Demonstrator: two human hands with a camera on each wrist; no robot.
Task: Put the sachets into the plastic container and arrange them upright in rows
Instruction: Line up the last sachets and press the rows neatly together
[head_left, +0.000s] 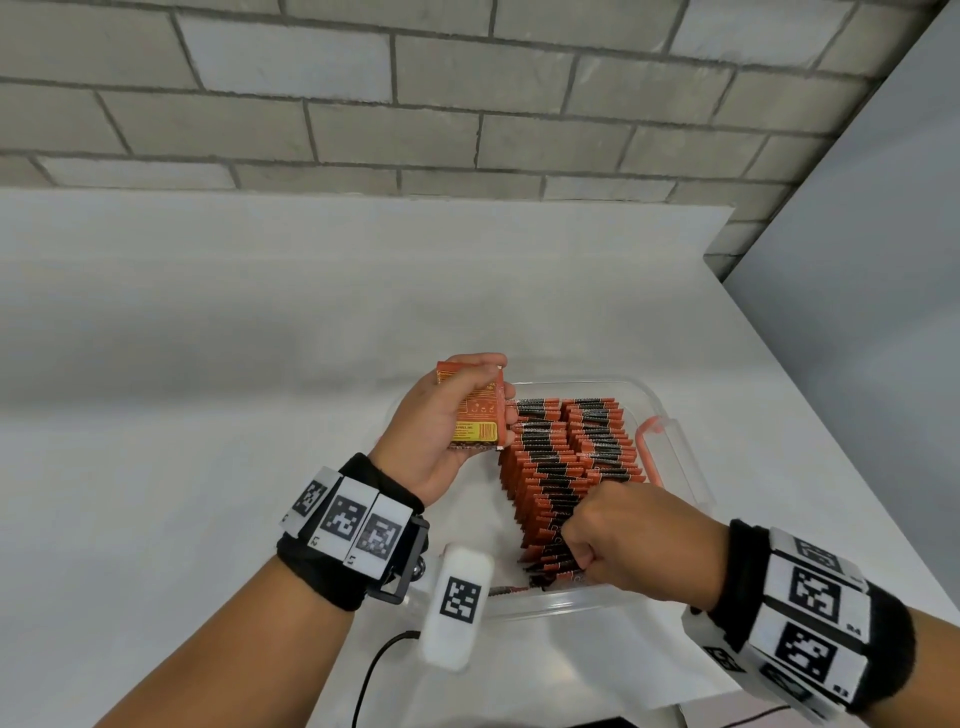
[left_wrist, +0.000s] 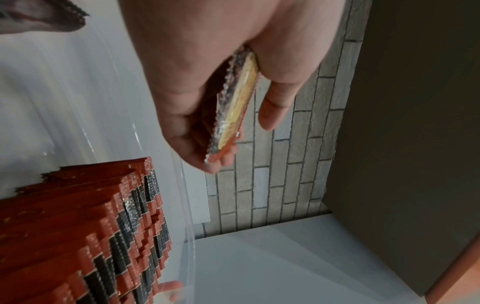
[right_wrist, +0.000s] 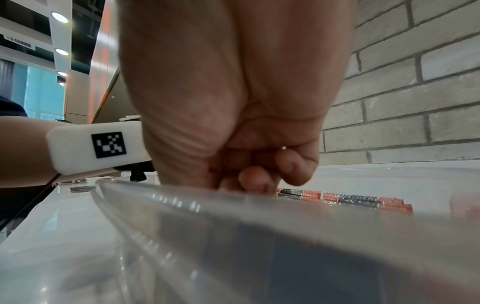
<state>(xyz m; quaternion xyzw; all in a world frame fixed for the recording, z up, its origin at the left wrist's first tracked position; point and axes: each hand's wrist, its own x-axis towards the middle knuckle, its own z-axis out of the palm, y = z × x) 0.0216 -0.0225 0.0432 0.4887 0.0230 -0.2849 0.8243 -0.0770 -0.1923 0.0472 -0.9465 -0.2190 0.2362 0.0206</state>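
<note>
A small stack of sachets (head_left: 475, 415) is gripped in the left hand (head_left: 447, 431), raised over the clear plastic container (head_left: 691, 467). Two upright rows of sachets (head_left: 566, 457) are packed inside. The right hand (head_left: 623, 540) is curled at the near row, apparently pinching sachets there.

A white table (head_left: 208, 364) spreads beneath and well beyond your fingers (head_left: 480, 362). Past them, at the table's far edge, a grey brick wall (head_left: 415, 104) rises. To the right of your fingers stands a plain grey panel (head_left: 883, 260), meeting the wall in a corner. Behind them, toward your body, a black cable (head_left: 371, 670) curves across the table. In the right wrist view, round ceiling lights (right_wrist: 59, 17) glow far to the left of your fingers.
</note>
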